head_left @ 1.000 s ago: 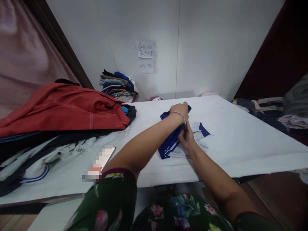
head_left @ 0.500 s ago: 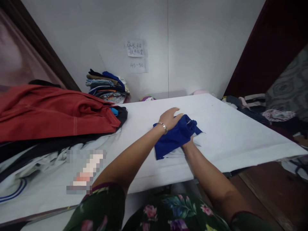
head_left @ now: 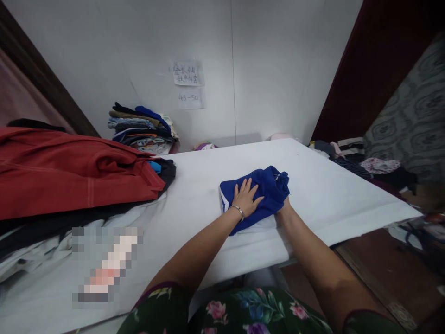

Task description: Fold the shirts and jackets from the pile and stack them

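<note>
A blue garment (head_left: 259, 192) lies folded in a small bundle on the white table (head_left: 330, 195), near the front edge and a bit right of the middle. The left hand (head_left: 246, 198) lies flat on top of it with its fingers spread, pressing it down; a thin bracelet (head_left: 238, 210) sits on that wrist. The right hand (head_left: 283, 209) is at the right side of the bundle, tucked partly under the cloth, so I cannot tell if it is gripping or just touching. Far to the left lies a big red garment (head_left: 69, 171) on a heap of dark clothes. At the back by the wall stands a stack of folded clothes (head_left: 142, 130). Two paper notes (head_left: 187, 83) stick on the wall above.
</note>
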A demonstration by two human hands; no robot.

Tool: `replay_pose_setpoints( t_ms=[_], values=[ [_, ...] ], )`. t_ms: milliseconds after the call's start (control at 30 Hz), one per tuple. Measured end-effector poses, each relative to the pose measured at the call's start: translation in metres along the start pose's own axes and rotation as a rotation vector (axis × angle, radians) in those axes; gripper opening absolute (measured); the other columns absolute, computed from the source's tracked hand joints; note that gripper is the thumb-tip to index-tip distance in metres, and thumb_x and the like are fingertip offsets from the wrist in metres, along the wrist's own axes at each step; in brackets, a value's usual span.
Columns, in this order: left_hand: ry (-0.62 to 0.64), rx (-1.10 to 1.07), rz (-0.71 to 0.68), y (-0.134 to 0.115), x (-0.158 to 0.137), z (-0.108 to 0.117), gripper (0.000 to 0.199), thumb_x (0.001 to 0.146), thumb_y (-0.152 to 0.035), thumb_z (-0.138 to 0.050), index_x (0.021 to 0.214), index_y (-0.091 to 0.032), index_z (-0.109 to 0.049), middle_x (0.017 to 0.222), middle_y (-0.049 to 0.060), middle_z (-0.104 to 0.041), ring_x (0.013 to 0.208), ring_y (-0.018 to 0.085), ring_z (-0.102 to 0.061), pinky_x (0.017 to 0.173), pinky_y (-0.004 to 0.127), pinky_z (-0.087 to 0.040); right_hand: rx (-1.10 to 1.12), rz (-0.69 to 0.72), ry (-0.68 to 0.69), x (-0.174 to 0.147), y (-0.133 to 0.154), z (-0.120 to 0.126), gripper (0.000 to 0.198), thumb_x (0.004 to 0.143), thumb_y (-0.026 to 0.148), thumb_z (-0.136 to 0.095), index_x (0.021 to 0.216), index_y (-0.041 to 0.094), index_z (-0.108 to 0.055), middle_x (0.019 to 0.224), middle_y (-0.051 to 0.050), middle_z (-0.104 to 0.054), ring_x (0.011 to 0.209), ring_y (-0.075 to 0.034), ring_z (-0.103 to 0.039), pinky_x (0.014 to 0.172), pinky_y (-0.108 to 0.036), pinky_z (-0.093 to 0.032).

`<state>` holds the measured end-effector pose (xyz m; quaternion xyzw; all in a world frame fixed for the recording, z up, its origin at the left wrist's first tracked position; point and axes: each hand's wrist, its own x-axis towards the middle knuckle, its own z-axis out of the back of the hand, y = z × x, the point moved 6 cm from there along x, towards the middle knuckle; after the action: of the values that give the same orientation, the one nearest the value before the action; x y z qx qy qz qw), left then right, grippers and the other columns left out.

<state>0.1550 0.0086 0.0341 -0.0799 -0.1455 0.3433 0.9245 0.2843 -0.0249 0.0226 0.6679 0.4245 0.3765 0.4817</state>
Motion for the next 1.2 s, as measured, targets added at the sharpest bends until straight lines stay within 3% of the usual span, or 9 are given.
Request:
replay_pose_setpoints(
  t_ms=[133,233,333,433,600,733,833,967,1200],
  values=[
    [0.016,0.044,-0.024,-0.004,0.001,-0.015,0.065,0.09,-0.062,-0.028,0.142,-0.024,-0.039,0.157,0.01,-0.018,0.145,0.026,-0.009,0.114,0.056,-0.007,0.239,-0.197,0.018,-0.001,-0.006,0.025,0.067,0.078,0.077,-0.033,0.098,0.022,-0.066,0.106,-0.01,-0.071,0.11,-0.03,-0.06,0.089,-0.048,-0.051],
    [0.041,0.074,-0.049,-0.008,0.001,-0.021,0.066,0.09,-0.062,-0.029,0.142,-0.023,-0.04,0.156,0.01,-0.021,0.144,0.027,-0.011,0.114,0.058,-0.004,0.269,-0.288,-0.144,0.003,-0.011,0.054,0.058,0.08,0.071,-0.037,0.09,0.021,-0.065,0.097,-0.011,-0.072,0.106,-0.031,-0.063,0.086,-0.048,-0.053],
    [0.105,0.088,-0.044,-0.011,0.001,-0.026,0.066,0.089,-0.062,-0.029,0.14,-0.022,-0.042,0.154,0.011,-0.026,0.143,0.029,-0.015,0.113,0.059,-0.002,0.12,-0.268,-0.371,0.006,-0.007,0.084,0.046,0.081,0.059,-0.048,0.097,0.02,-0.064,0.105,-0.012,-0.071,0.11,-0.03,-0.061,0.091,-0.048,-0.051],
    [0.138,0.087,-0.023,-0.012,0.001,-0.029,0.066,0.089,-0.061,-0.031,0.14,-0.021,-0.043,0.153,0.011,-0.027,0.143,0.029,-0.016,0.113,0.059,-0.001,-0.205,-0.098,-0.499,0.004,0.014,0.097,0.05,0.074,0.046,-0.063,0.117,0.02,-0.061,0.127,-0.01,-0.061,0.125,-0.028,-0.05,0.103,-0.044,-0.042],
    [0.08,-0.006,0.019,-0.007,0.005,-0.018,0.059,0.091,-0.057,-0.03,0.138,-0.024,-0.045,0.153,0.008,-0.029,0.142,0.025,-0.02,0.114,0.056,-0.01,-0.657,0.194,-0.302,-0.005,0.042,0.059,0.059,0.076,0.048,-0.064,0.128,0.021,-0.057,0.138,-0.008,-0.052,0.132,-0.026,-0.042,0.113,-0.043,-0.028],
    [-0.061,-0.056,0.135,0.02,0.013,0.008,0.049,0.095,-0.048,-0.028,0.133,-0.024,-0.05,0.15,0.007,-0.036,0.14,0.023,-0.027,0.114,0.051,-0.017,-0.861,0.298,-0.192,-0.01,0.042,0.039,0.059,0.078,0.049,-0.061,0.13,0.021,-0.055,0.141,-0.008,-0.048,0.133,-0.027,-0.04,0.113,-0.045,-0.029],
    [-0.102,-0.055,0.278,0.054,0.018,0.02,0.045,0.095,-0.044,-0.031,0.127,-0.024,-0.055,0.145,0.007,-0.044,0.136,0.024,-0.034,0.111,0.051,-0.021,-0.997,0.268,-0.262,-0.007,0.034,0.053,0.064,0.079,0.051,-0.059,0.134,0.017,-0.051,0.142,-0.013,-0.046,0.134,-0.03,-0.039,0.112,-0.048,-0.029],
    [-0.074,-0.064,0.407,0.09,0.024,0.019,0.042,0.094,-0.043,-0.034,0.122,-0.022,-0.058,0.135,0.01,-0.054,0.127,0.024,-0.043,0.105,0.045,-0.03,-1.086,0.065,-0.275,0.0,0.015,0.079,0.072,0.076,0.055,-0.06,0.137,0.017,-0.047,0.135,-0.016,-0.053,0.124,-0.034,-0.05,0.103,-0.048,-0.038],
    [-0.025,-0.083,0.454,0.107,0.042,0.01,0.043,0.09,-0.049,-0.043,0.111,-0.019,-0.066,0.119,0.013,-0.063,0.114,0.027,-0.053,0.096,0.037,-0.038,-1.123,-0.022,-0.166,0.012,0.009,0.087,0.058,0.072,0.039,-0.066,0.127,0.022,-0.058,0.116,-0.01,-0.067,0.107,-0.03,-0.061,0.093,-0.044,-0.045]
  ],
)
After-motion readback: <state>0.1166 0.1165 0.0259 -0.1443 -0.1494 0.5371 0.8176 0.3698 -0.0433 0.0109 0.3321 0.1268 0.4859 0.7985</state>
